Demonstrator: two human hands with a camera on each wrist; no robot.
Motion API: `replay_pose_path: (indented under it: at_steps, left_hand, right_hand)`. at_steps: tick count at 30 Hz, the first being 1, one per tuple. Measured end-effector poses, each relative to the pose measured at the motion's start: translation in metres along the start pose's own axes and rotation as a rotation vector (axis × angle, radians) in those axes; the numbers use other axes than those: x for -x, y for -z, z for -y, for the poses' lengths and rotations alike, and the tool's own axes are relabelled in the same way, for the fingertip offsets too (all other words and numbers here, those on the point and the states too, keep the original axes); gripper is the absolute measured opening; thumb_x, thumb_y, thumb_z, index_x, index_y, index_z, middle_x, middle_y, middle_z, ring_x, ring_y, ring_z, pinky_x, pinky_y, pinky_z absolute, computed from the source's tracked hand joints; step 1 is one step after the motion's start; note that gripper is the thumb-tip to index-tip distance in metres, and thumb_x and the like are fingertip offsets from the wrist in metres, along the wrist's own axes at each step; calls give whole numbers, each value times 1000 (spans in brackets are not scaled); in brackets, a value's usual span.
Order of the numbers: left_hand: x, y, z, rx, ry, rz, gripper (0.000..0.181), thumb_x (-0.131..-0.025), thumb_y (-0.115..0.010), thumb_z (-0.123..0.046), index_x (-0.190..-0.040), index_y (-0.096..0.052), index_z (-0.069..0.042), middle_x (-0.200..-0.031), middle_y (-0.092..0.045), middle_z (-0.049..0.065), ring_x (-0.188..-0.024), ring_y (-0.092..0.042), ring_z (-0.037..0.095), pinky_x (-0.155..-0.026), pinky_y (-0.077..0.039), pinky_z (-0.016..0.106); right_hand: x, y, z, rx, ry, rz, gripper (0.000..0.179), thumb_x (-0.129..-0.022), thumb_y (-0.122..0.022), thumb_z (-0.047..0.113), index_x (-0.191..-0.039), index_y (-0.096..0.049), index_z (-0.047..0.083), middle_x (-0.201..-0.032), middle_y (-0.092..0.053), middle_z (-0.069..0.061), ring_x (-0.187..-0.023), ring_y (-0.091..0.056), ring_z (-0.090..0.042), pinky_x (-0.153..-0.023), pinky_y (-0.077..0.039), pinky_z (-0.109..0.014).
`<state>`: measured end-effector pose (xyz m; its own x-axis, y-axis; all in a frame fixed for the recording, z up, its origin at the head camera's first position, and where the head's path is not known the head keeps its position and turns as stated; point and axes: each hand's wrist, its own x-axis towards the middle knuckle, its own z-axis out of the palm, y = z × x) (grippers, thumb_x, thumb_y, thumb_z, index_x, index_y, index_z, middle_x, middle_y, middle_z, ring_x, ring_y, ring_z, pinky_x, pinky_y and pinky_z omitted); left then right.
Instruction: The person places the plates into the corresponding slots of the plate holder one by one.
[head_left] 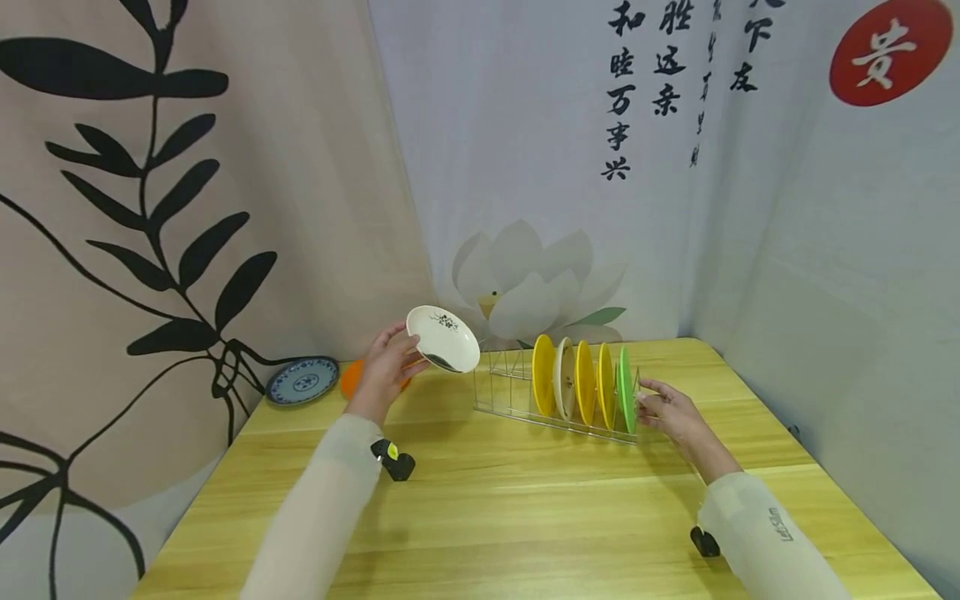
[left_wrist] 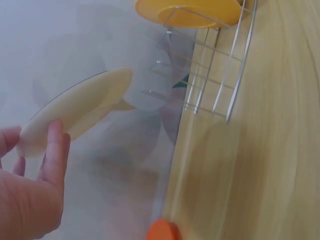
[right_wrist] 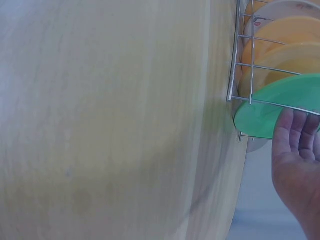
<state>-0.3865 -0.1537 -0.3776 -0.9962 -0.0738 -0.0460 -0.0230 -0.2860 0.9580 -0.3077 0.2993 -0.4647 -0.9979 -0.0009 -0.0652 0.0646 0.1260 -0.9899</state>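
Note:
My left hand [head_left: 386,367] pinches the edge of a white plate [head_left: 444,337] with a dark plant pattern, raised and tilted to the left of a wire dish rack [head_left: 517,412]. In the left wrist view the plate [left_wrist: 75,112] shows its pale side, thumb at one edge and fingers beneath. My right hand [head_left: 670,412] grips the rack's right end, beside a green plate [head_left: 626,390]. In the right wrist view its fingertips [right_wrist: 312,122] curl at the end wire. Upright in the rack stand yellow plates [head_left: 543,375] and a cream plate [head_left: 564,379]; its left slots hold nothing.
At the back left lie a blue-patterned plate [head_left: 302,381] and an orange plate [head_left: 351,379], partly hidden behind the left hand. The wooden table [head_left: 487,517] meets a printed curtain [head_left: 322,208] along its back edge and a pale curtain on the right.

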Motion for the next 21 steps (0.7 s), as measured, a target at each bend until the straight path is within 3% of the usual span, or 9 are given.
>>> replay_pose_path:
  at_steps: [10, 17, 21]
  left_hand:
    - [-5, -44, -1, -16, -23, 52, 48, -96, -64, -5, -141, -48, -10, -114, -60, 19, -82, -69, 24, -88, -55, 46]
    - [-8, -71, 9, -35, -24, 98, 47, -94, -65, -3, -138, -51, -10, -107, -63, 20, -78, -70, 25, -86, -55, 48]
    - [-10, -81, 15, -46, -36, 123, 45, -94, -65, -2, -136, -52, -8, -100, -65, 18, -72, -70, 23, -77, -60, 44]
  right_hand:
    - [-2, 2, -1, 16, 6, 0, 59, -107, -46, 21, -155, -21, -3, -112, -56, -14, -102, -58, -23, -99, -50, -42]
    - [-3, 3, -1, 6, 10, 11, 58, -107, -46, 19, -154, -21, -3, -113, -57, -14, -102, -57, -22, -101, -48, -44]
    - [-2, 3, -1, 0, 18, 13, 57, -107, -46, 17, -154, -22, -4, -113, -56, -15, -102, -57, -22, -100, -49, -42]
